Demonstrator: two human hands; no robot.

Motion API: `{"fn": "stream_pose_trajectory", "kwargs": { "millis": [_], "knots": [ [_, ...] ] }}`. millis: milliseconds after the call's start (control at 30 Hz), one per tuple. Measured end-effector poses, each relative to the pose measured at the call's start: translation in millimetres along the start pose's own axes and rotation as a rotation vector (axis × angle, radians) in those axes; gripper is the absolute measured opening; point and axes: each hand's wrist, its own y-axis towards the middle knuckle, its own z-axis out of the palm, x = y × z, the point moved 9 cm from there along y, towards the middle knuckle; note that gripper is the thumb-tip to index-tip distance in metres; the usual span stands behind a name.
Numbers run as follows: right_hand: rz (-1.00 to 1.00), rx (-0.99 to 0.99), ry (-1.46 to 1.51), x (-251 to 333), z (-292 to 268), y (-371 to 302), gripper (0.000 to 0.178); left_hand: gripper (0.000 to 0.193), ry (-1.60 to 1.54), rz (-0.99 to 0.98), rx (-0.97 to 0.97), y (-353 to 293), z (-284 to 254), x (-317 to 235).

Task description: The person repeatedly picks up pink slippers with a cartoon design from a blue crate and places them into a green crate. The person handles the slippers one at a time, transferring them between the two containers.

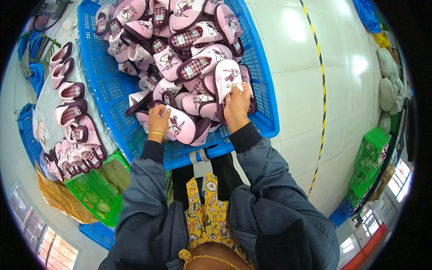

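Observation:
A large blue plastic basket in front of me is heaped with pink slippers that have dark maroon trim, checked linings and a printed figure on the toe. Near its front wall, my left hand has its fingers closed on the edge of a pink slipper, whose toe points right. My right hand grips another pink slipper by its lower end, with the toe pointing away from me. Part of that slipper is hidden under the fingers. Other slippers lie jumbled beyond both hands.
On the left, a covered table holds more slippers in rows. A green crate stands beside the basket's near left corner. Yellow-black tape runs along the pale floor at right. Green crates and white bags line the far right.

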Motion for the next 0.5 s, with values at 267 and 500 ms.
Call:
{"fn": "stream_pose_trajectory", "kwargs": {
  "millis": [267, 500],
  "knots": [
    [-0.074, -0.097, 0.006, 29.0, -29.6, 13.6, 0.060, 0.022, 0.219, 0.317, 0.001, 24.8, 15.4, -76.5],
    [-0.103, -0.019, -0.068, 38.0, -55.1, 8.0, 0.062, 0.041, 0.454, 0.644, 0.055, 72.5, 109.8, -188.3]
  ]
}}
